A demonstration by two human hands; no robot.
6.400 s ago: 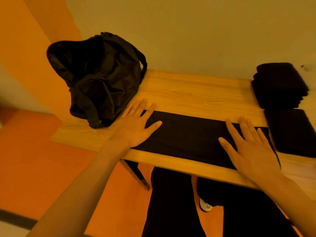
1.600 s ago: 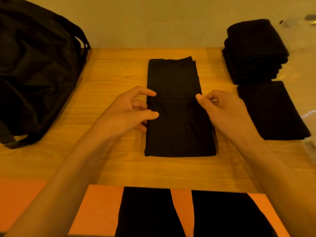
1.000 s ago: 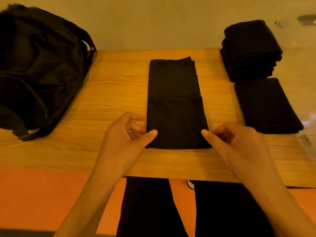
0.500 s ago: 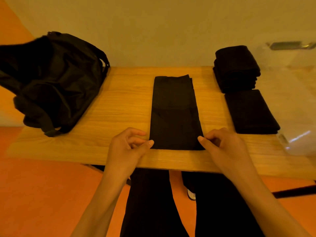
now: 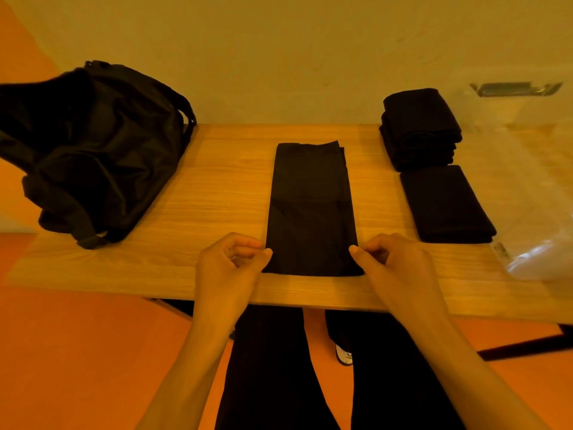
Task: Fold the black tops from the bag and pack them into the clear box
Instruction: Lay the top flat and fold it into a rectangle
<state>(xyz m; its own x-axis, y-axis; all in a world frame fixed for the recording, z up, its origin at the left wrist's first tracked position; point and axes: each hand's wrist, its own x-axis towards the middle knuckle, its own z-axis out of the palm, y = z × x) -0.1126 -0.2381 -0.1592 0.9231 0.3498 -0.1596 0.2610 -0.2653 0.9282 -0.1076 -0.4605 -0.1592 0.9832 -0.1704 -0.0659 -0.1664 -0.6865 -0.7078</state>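
Cloth first: the black top (image 5: 310, 209) lies on the wooden table (image 5: 217, 197) as a long narrow strip, folded lengthwise, running from the near edge of the table toward the wall. A faint crosswise line shows about halfway along it. Its near end sits just short of the table edge.

The left grip (image 5: 229, 268), a bare hand, is at the near left corner of the strip, thumb tip on the cloth edge and fingers curled in beside it, pinching the top. The right grip (image 5: 400, 268) mirrors it at the near right corner, thumb on the edge, fingers curled, likewise pinching the top. Whether any fingers reach under the cloth cannot be told.

The black bag (image 5: 93, 150) slumps on the left end of the table, well apart from the strip. To the right a stack of folded tops (image 5: 421, 128) stands near the wall, and a single folded top (image 5: 443, 203) lies flat just in front of it. The clear box (image 5: 539, 212) sits at the far right, beside both; its outline is hazy.

Below the table show black trousers (image 5: 263, 367), a white shoe (image 5: 344, 356) and orange floor (image 5: 77, 352)
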